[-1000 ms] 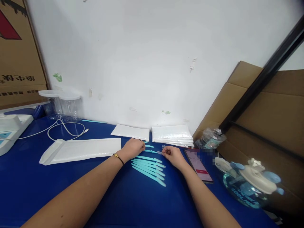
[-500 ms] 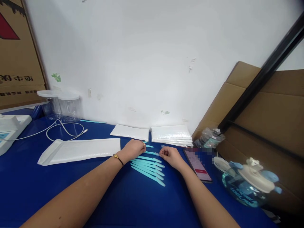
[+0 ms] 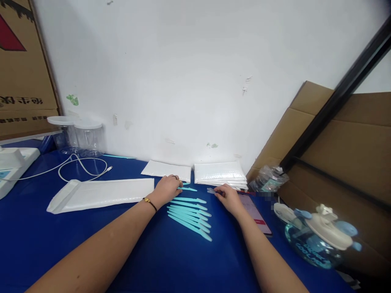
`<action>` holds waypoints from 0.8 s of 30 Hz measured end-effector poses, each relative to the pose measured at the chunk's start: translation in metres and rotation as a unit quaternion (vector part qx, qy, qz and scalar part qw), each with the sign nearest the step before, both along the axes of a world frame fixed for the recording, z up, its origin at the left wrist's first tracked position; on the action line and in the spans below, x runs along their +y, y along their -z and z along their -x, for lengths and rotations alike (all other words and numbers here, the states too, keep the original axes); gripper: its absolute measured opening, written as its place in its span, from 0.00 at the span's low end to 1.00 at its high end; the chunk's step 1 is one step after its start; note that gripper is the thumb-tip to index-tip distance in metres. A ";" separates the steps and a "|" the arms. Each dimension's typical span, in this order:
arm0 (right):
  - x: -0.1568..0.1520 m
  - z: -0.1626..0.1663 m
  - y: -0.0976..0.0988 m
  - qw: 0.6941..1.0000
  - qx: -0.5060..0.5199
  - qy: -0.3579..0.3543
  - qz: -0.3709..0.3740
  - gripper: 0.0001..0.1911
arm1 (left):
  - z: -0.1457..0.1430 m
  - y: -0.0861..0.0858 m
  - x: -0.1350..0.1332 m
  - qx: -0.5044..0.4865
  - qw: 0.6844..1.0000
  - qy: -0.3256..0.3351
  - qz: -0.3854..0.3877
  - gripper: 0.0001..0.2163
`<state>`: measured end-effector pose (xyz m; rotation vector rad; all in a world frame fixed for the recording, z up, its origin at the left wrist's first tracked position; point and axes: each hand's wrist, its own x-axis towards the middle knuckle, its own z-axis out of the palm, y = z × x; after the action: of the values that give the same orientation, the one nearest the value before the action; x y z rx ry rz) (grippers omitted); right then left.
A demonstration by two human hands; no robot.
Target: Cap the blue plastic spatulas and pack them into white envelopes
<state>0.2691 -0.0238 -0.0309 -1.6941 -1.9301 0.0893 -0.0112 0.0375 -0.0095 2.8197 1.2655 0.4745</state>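
My left hand (image 3: pixel 167 189) is closed, its fingertips at the handle of a turquoise eyebrow razor (image 3: pixel 191 189) lying on the blue table. Part of another turquoise piece shows just behind those fingers. To the right, my right hand (image 3: pixel 227 198) pinches a small clear plastic cap (image 3: pixel 211 190), apart from the razor. Closer to me, several turquoise eyebrow razors (image 3: pixel 189 217) lie fanned in a row, blades toward the right; the blade ends look covered by clear caps.
Behind my hands lie a white padded mailer (image 3: pixel 166 169) and a stack of mailers (image 3: pixel 220 173). A longer mailer (image 3: pixel 106 194) is at left, near a white cable (image 3: pixel 84 160) and clear jars (image 3: pixel 90 138). A phone (image 3: pixel 255 213) and water bottle (image 3: pixel 319 236) stand right.
My left hand has moved back and left from one razor to another farther away. The first razor now lies in the row. My right hand has shifted back and right to a clear cap.
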 end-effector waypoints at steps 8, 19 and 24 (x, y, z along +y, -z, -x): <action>-0.002 0.019 0.001 0.998 -0.025 -0.048 0.035 0.07 | -0.007 -0.003 -0.005 0.025 0.999 0.039 -0.009 0.09; -0.005 0.025 0.001 0.996 0.025 -0.063 0.052 0.07 | -0.009 0.002 -0.005 -0.002 0.999 0.045 0.028 0.05; -0.006 0.024 0.002 0.995 0.031 -0.081 0.053 0.08 | -0.011 0.004 -0.006 -0.007 0.999 0.028 0.018 0.05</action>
<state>0.2449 -0.0300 -0.0334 -1.5803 -2.0452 0.3072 -0.0004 0.0319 -0.0132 2.8084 1.1767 0.4629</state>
